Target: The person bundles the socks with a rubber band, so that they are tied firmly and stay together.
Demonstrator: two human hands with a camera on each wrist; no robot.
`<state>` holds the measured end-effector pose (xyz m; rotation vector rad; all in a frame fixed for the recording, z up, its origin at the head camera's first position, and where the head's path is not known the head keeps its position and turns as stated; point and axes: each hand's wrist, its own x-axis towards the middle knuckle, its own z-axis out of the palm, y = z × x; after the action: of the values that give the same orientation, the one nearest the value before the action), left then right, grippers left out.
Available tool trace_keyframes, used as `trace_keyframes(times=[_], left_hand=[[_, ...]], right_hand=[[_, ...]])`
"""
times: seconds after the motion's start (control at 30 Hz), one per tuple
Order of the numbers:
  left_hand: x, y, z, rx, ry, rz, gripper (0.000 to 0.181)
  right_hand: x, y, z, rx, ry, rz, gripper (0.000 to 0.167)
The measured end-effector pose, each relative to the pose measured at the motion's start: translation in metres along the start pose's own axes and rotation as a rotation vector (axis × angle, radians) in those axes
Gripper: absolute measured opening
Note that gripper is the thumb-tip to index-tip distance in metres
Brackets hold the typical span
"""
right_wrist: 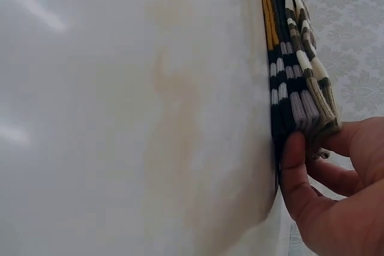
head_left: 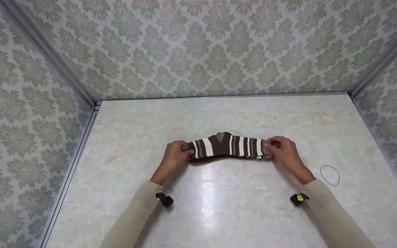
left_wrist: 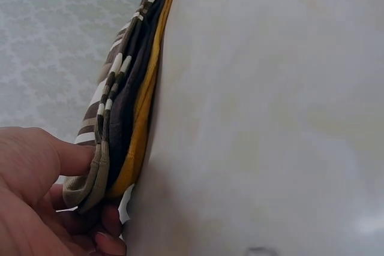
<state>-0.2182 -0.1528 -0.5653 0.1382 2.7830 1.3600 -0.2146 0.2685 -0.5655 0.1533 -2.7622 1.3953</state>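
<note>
A stack of socks [head_left: 221, 146] lies lengthwise between both hands, with a brown, white and tan striped pair on top. My left hand [head_left: 175, 157] pinches the toe end, thumb above and fingers low at the edge. Its wrist view shows the layers: the striped pair, dark socks, and a mustard-yellow sock [left_wrist: 144, 112] at the bottom. At the cuff end, my right hand [head_left: 285, 153] grips the stack with thumb and fingers. Ribbed cuffs [right_wrist: 297, 97] in dark, grey and white bands show beside those fingers in the right wrist view.
A thin, pale bluish-green loop [head_left: 330, 175], like a rubber band, lies on the table [head_left: 253, 206] to the right of my right wrist. Patterned wall panels [head_left: 198, 48] stand behind the table and at both sides. Small black devices are strapped at both wrists.
</note>
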Motion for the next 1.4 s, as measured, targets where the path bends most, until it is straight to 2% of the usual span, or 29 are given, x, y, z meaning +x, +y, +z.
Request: trace_keyframes(times=[0.03, 0.13, 0.27, 0.37, 0.43, 0.57, 0.67, 0.8, 0.9, 1.07, 1.3, 1.4], left_hand=[[0.003, -0.001, 0.000, -0.002, 0.001, -0.006, 0.011], [0.015, -0.015, 0.005, 0.007, -0.002, -0.015, 0.012], [0.029, -0.041, 0.014, 0.023, -0.019, -0.040, 0.014], [0.034, -0.055, 0.020, 0.022, -0.028, -0.039, 0.016], [0.034, -0.058, 0.021, 0.011, -0.028, -0.037, 0.016], [0.024, -0.045, 0.015, -0.010, -0.037, -0.038, 0.013], [0.013, -0.023, 0.003, -0.033, -0.048, -0.034, 0.008], [0.001, 0.005, -0.014, 0.007, -0.046, -0.002, 0.037], [0.001, 0.015, -0.022, 0.060, -0.028, 0.064, 0.050], [0.006, 0.028, -0.028, 0.056, -0.026, 0.162, 0.049], [0.011, 0.044, -0.027, -0.011, -0.122, 0.275, 0.048], [0.012, 0.047, -0.022, -0.037, -0.162, 0.293, 0.048]], right_hand=[[0.002, 0.001, 0.000, 0.002, 0.004, 0.001, 0.023], [0.006, 0.002, 0.001, 0.012, 0.010, 0.007, 0.023], [0.006, 0.002, 0.002, 0.021, 0.010, 0.011, 0.024], [0.005, 0.003, 0.004, 0.018, 0.011, 0.013, 0.023], [0.004, 0.003, 0.006, 0.010, 0.015, 0.018, 0.023], [0.002, 0.002, 0.008, -0.004, 0.018, 0.008, 0.025], [-0.002, 0.000, 0.009, -0.008, 0.034, -0.025, 0.029], [-0.013, 0.001, 0.004, 0.006, 0.120, -0.071, 0.032], [-0.024, 0.005, -0.007, 0.016, 0.194, -0.094, 0.032], [-0.044, 0.017, -0.032, -0.034, 0.240, -0.124, 0.027], [-0.068, 0.035, -0.067, -0.066, 0.248, -0.154, 0.023], [-0.075, 0.043, -0.078, -0.090, 0.239, -0.166, 0.022]])
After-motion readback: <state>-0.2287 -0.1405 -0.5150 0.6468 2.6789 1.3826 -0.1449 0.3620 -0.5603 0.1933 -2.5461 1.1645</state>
